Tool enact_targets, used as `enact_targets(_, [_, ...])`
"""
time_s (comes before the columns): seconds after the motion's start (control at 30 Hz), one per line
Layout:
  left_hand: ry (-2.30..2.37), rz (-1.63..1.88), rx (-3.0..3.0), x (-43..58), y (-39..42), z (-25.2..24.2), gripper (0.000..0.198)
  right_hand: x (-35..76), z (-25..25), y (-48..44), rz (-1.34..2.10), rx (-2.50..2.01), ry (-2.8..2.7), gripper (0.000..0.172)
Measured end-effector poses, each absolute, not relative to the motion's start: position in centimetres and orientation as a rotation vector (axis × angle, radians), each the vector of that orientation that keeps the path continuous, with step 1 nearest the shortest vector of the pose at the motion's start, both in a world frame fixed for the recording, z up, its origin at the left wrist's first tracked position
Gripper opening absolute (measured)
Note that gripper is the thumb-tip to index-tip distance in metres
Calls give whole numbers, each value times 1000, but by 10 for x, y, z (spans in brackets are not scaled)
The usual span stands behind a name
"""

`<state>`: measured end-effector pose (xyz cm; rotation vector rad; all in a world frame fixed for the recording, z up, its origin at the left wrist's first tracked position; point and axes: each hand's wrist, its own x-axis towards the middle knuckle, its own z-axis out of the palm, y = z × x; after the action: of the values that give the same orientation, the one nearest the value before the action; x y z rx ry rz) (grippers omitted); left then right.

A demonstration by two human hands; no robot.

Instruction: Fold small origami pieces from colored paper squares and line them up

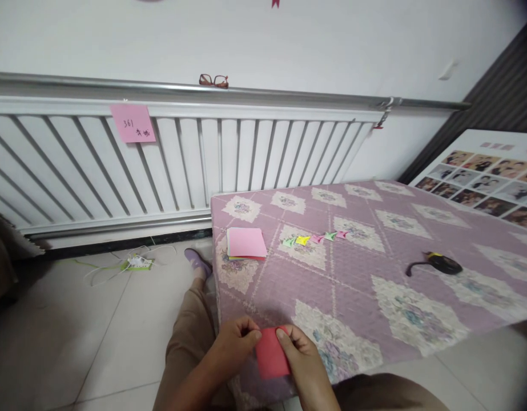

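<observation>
A red sheet of paper, a small squarish piece, is held over the near edge of the cloth-covered table. My left hand pinches its upper left corner between thumb and fingers. On the other side, my right hand grips the upper right edge, thumb on top. Further back lies a stack of coloured paper with a pink sheet uppermost. Right of the stack, several small folded paper pieces in green, yellow and pink form a row.
The purple patterned tablecloth covers the table. A black and yellow object with a strap rests at the right. Behind stands a white radiator with a pink note; glasses sit on the pipe. A power strip lies on the floor.
</observation>
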<state>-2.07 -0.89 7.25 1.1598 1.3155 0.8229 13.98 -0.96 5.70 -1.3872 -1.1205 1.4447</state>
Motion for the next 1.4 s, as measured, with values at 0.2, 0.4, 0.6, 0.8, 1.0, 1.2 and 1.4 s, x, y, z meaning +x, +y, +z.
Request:
enact_targets(0.2, [1420,731,1520,-13,3,51,9,152,59,6,1129,-1494,-1435,32])
enact_targets(0.4, [1485,620,1600,-7,26,36,9,177,37,22,626,-1546,-1612,24])
enact_targets(0.6, [1526,556,1610,-8,31,34,14,180,24,5,329,-1285,-1990,19])
enact_targets(0.8, [1562,463,1656,-7,31,39,21,174,10,-9,194,-1245,-2141,21])
enact_targets(1.0, [1689,287,1822,-10,28,52,30,178,11,-13,203,-1308,-2167,26])
enact_targets(1.2, [1526,428,2371,1,3,31,18,175,9,-14,226,-1346,-2123,27])
enact_targets(1.4, [1344,490,2715,2,-27,3,36,181,2,-15,71,-1354,-2155,25])
